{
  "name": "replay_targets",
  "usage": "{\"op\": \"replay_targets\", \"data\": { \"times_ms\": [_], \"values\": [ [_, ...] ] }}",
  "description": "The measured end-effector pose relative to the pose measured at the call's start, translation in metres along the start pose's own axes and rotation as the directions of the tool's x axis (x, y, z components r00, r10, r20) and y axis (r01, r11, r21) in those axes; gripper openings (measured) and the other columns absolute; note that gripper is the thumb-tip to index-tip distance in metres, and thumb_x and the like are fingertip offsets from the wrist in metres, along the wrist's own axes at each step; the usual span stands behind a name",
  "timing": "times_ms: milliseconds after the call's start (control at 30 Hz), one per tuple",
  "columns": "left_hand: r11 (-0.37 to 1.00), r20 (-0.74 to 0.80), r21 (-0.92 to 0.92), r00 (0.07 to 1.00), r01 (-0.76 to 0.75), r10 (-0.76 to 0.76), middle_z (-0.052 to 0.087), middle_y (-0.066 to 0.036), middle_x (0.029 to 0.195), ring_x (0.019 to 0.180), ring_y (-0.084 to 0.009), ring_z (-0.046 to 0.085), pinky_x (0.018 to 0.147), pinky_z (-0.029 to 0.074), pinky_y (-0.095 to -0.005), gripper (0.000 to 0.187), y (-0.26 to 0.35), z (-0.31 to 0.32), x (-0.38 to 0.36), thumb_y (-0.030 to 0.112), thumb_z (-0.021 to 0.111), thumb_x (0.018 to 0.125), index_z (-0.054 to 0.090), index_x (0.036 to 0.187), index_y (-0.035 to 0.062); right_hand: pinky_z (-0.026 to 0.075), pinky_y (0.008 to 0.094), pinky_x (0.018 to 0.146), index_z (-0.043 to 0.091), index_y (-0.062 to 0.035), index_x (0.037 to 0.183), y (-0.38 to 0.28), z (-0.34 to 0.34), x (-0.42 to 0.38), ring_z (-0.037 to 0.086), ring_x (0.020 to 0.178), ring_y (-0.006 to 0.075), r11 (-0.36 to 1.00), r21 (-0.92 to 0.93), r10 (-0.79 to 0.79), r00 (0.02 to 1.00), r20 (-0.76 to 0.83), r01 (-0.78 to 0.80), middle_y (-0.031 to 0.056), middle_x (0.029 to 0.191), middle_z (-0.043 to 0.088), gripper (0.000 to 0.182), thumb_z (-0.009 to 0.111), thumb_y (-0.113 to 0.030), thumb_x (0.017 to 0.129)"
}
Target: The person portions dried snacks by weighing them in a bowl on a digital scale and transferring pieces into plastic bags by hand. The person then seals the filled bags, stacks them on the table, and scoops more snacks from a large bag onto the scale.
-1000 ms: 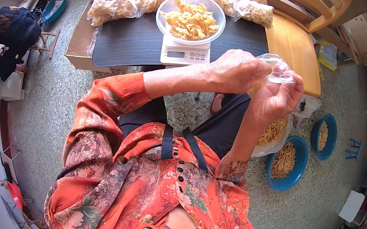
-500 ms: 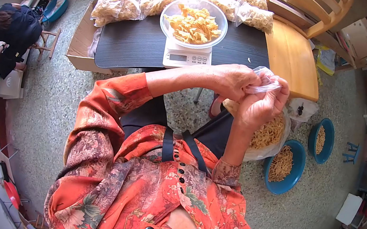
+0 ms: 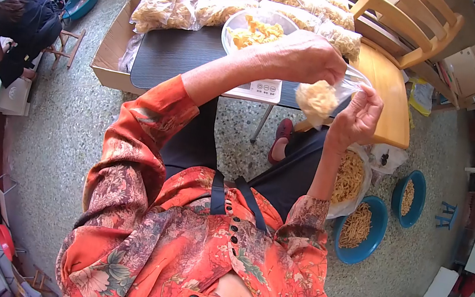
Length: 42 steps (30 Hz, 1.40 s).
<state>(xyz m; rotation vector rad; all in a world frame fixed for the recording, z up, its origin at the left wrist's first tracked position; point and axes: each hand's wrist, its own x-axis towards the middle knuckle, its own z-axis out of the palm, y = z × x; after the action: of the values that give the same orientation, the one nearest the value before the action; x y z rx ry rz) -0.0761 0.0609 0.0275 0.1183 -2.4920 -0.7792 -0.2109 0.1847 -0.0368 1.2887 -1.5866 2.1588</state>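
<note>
We count 2 blue basins (image 3: 361, 230) of sticks on the floor. Above our lap, 1 clear small bag (image 3: 327, 97), snack clump low inside; left hand (image 3: 305, 56) and right hand (image 3: 359, 115) pinch its top. Beyond: 1 scale (image 3: 259, 88), 1 bowl (image 3: 256, 27) on the tabletop (image 3: 171, 57).

The person is wearing an orange-red blouse (image 3: 172, 244) printed with grey, cream and green flowers and leaves. Its long sleeves (image 3: 147, 128) are ending in loose, wide cuffs near the wrists. Round dark buttons (image 3: 232, 230) are running down the front, and two more are sitting lower at the open collar. Dark apron straps (image 3: 217, 190) are lying over the blouse, and dark trousers (image 3: 287, 169) are covering the legs.
</note>
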Motion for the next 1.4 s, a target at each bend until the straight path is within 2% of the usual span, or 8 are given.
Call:
{"op": "replay_targets", "data": {
  "times_ms": [167,567,633,833,900,933,1067,1400],
  "values": [
    [1.000,0.136,0.006,0.990,0.024,-0.024,0.071,-0.009,0.099,0.089,-0.0242,0.069,0.077,0.054,-0.0357,0.016,-0.023,-0.006,-0.004,0.019,0.075,0.085,0.074,0.091,0.0037,0.050,0.0351,0.085,0.065,-0.0027,0.094,0.013,0.001,-0.005,0.064,0.091,0.0264,0.960,-0.252,-0.103,0.991,0.081,0.120,0.0098,0.093,0.063,0.001,0.065,-0.004,0.094],
    [0.995,0.095,-0.095,0.995,-0.007,0.016,0.071,-0.007,0.111,0.096,-0.0199,0.068,0.079,0.056,-0.0330,0.020,-0.033,-0.020,0.000,0.018,0.075,0.088,0.075,0.106,0.0088,0.052,0.0373,0.082,0.068,-0.0028,0.090,-0.004,0.005,0.006,0.064,0.089,0.0277,0.872,-0.396,-0.229,0.954,0.194,0.290,0.0104,0.090,0.064,0.001,0.068,-0.002,0.090],
    [0.986,-0.046,-0.167,0.999,-0.015,0.007,0.073,-0.006,0.105,0.091,-0.0188,0.069,0.077,0.057,-0.0317,0.016,-0.044,-0.029,-0.004,0.013,0.071,0.091,0.075,0.106,0.0094,0.052,0.0384,0.079,0.069,-0.0029,0.088,0.001,0.000,0.004,0.064,0.086,0.0284,0.869,-0.411,-0.182,0.951,0.251,0.275,0.0109,0.087,0.064,0.003,0.069,0.000,0.088],
    [0.948,-0.160,0.179,0.959,0.261,-0.234,0.073,-0.008,0.089,0.079,-0.0203,0.069,0.073,0.055,-0.0348,0.014,-0.089,-0.058,-0.029,0.018,0.072,0.089,0.074,0.095,0.0062,0.052,0.0372,0.077,0.069,-0.0033,0.089,0.002,-0.006,0.005,0.065,0.084,0.0273,0.855,-0.434,-0.187,0.949,0.254,0.284,0.0104,0.086,0.064,0.004,0.071,0.000,0.086],
    [0.803,-0.151,0.440,0.914,0.402,-0.376,0.072,-0.010,0.088,0.079,-0.0233,0.068,0.073,0.055,-0.0350,0.013,-0.097,-0.059,-0.037,0.016,0.072,0.087,0.073,0.093,0.0047,0.053,0.0370,0.077,0.069,-0.0034,0.089,0.003,-0.002,0.005,0.065,0.084,0.0269,0.862,-0.425,-0.182,0.952,0.248,0.276,0.0101,0.086,0.064,0.005,0.071,0.000,0.086],
    [0.800,-0.145,0.410,0.898,0.438,-0.417,0.071,-0.013,0.090,0.085,-0.0270,0.069,0.077,0.055,-0.0371,0.016,-0.101,-0.057,-0.040,0.015,0.073,0.084,0.072,0.097,0.0054,0.053,0.0367,0.077,0.069,-0.0035,0.089,0.004,-0.001,0.005,0.065,0.084,0.0265,0.864,-0.426,-0.177,0.954,0.243,0.268,0.0099,0.086,0.065,0.005,0.071,0.000,0.086],
    [0.780,-0.116,0.471,0.905,0.412,-0.409,0.071,-0.016,0.099,0.098,-0.0324,0.069,0.086,0.054,-0.0423,0.025,-0.104,-0.044,-0.048,0.013,0.074,0.083,0.071,0.107,0.0066,0.053,0.0367,0.077,0.069,-0.0029,0.091,0.003,0.006,0.015,0.066,0.084,0.0264,0.878,-0.398,-0.196,0.959,0.207,0.265,0.0096,0.087,0.065,0.005,0.070,0.000,0.087],
    [0.738,-0.090,0.565,0.917,0.369,-0.390,0.072,-0.015,0.093,0.090,-0.0331,0.069,0.080,0.054,-0.0431,0.018,-0.114,-0.028,-0.044,0.008,0.071,0.084,0.073,0.101,0.0084,0.054,0.0306,0.079,0.070,-0.0014,0.095,0.010,0.001,-0.003,0.066,0.087,0.0203,0.901,-0.395,-0.117,0.977,0.177,0.180,0.0082,0.093,0.066,0.005,0.068,-0.004,0.093]
  ]
}}
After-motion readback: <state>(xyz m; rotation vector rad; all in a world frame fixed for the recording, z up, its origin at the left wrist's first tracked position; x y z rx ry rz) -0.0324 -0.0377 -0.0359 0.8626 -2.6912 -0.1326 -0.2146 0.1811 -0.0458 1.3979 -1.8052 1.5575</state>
